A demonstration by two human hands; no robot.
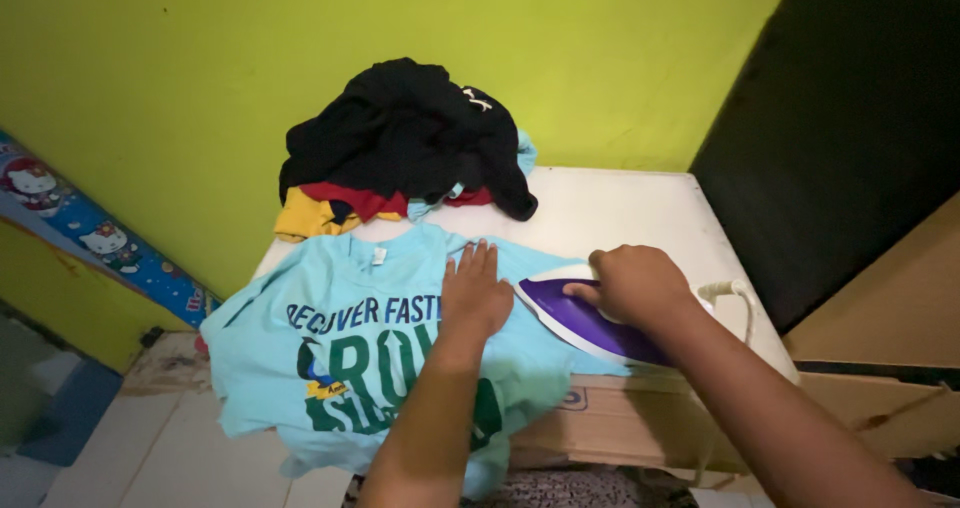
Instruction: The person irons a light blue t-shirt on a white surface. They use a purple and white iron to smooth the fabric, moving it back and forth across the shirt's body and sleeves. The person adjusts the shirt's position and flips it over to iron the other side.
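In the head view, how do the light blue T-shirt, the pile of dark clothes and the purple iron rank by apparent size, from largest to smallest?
1. Light blue T-shirt, spread flat under the left hand.
2. Pile of dark clothes; it lies farther from the camera, so it may look smaller than it is.
3. Purple iron, partly hidden by the right hand.

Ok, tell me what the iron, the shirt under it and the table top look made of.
Iron: looks like glossy purple and white plastic, going by its smooth sheen; the soleplate is hidden. Shirt: soft light blue knit, likely cotton, since it creases and drapes over the edge. Table top: white and matte, possibly a cloth cover or painted board; hard to tell.
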